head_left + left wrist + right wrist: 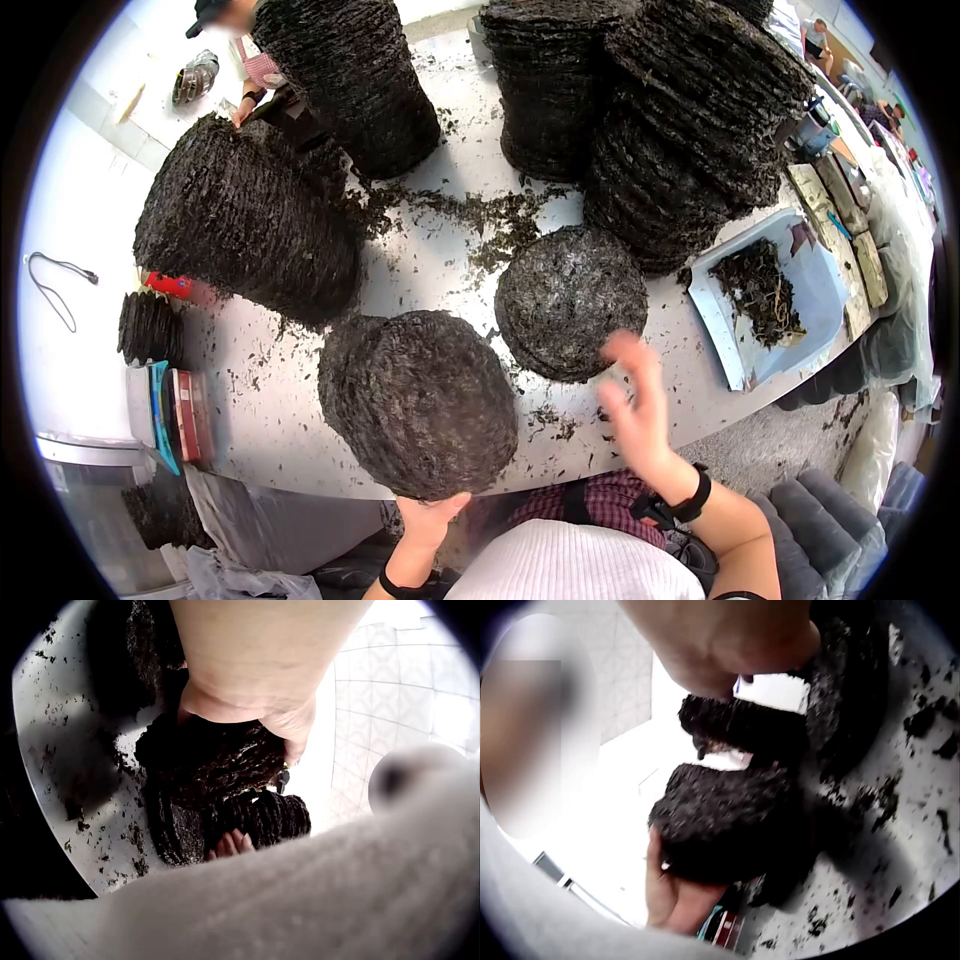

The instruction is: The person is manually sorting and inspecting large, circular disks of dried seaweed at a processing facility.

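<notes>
My left hand (425, 518) grips the near edge of a thick round stack of dark dried seaweed sheets (420, 405), thumb along its side and the other fingers hidden beneath. In the right wrist view, the left hand (679, 900) supports that stack (720, 817) from its outer side. My right hand (638, 405), blurred, hovers with loosely spread fingers at the near right edge of a second round seaweed stack (570, 300), which lies on the white table (400, 270). Nothing shows between the right fingers.
Tall seaweed stacks stand at left (240, 220), back (355, 85) and right (680, 150). Loose flakes litter the table. A pale blue tray (735, 350) holds seaweed scraps. Another person's hand (243, 110) is at the far left. Boxes (185, 415) stand at the left edge.
</notes>
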{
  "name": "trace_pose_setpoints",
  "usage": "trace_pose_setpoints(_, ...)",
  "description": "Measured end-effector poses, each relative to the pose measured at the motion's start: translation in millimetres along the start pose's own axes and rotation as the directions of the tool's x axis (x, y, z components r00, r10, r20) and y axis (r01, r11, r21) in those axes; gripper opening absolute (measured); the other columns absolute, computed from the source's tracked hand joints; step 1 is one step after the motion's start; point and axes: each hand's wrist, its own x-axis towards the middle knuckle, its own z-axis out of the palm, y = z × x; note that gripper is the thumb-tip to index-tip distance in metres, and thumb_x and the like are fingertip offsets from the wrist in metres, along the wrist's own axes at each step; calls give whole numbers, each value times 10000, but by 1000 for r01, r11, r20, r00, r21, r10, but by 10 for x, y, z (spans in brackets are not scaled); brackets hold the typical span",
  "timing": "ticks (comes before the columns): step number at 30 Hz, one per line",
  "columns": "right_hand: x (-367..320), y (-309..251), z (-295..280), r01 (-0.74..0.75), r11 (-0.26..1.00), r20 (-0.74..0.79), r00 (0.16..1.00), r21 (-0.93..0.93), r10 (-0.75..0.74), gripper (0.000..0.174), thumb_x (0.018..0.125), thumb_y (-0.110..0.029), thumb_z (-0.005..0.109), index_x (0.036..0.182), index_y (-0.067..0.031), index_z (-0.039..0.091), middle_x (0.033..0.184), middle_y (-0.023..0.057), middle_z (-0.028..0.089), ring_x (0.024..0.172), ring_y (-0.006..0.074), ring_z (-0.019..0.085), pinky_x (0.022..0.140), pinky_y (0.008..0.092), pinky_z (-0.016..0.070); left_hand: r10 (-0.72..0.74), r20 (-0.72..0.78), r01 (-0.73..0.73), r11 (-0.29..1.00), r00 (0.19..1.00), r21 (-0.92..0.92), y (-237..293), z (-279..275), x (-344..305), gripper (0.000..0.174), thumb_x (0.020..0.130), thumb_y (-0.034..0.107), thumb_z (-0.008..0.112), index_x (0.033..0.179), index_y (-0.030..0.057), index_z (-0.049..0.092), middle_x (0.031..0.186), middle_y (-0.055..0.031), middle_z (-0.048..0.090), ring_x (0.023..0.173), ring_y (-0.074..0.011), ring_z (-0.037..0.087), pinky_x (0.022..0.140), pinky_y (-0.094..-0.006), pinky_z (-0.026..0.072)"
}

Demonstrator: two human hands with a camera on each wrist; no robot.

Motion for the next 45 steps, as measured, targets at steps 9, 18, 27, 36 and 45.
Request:
trace_pose_setpoints(9,174,-166,276,289,909,303,932,-299,-196,693,669,-260,786,1255,-48,482,1375,165,418,1341,355,306,1098,584,174,57,-2,-57,998,998,1,-34,8,-47,812,685,19,812,1327,-31,317,1248,-122,493,1122,-233,530,981,-382,442)
trace_pose_setpoints(18,-136,-313,74,286,891,418,900,-354,-123,626,656,-331,798,1155,-60,536,1450,178,317,1384,355,219,1122,551,157,9,-6,-9,999,1000,-34,-91,61,-84,747,685,-9,791,1298,-33,365,1208,-126,528,1080,-235,555,954,-376,456)
trace_pose_setpoints(27,-181,-668,374,110,966,563,795,236,-228,424,724,-169,764,1041,-25,521,1394,193,413,1265,347,440,970,393,452,-21,112,6,990,994,139,-157,-130,-109,844,630,146,870,1298,-32,386,1251,-129,504,1127,-259,530,961,-398,469)
trace_pose_setpoints(36,-217,-725,349,176,975,529,819,135,-221,411,740,-122,703,1107,-38,537,1421,179,380,1336,357,339,1053,455,359,18,-39,-15,995,999,96,-140,15,-106,839,651,151,851,1309,-22,360,1252,-127,488,1131,-246,518,976,-395,450)
trace_pose_setpoints(45,-165,-677,338,-47,926,572,798,374,-191,350,721,-79,743,928,-59,462,1402,179,353,1371,409,236,1059,479,323,-3,145,-19,989,989,148,19,97,-64,840,677,153,830,1326,-50,336,1272,-142,476,1147,-249,507,998,-392,421)
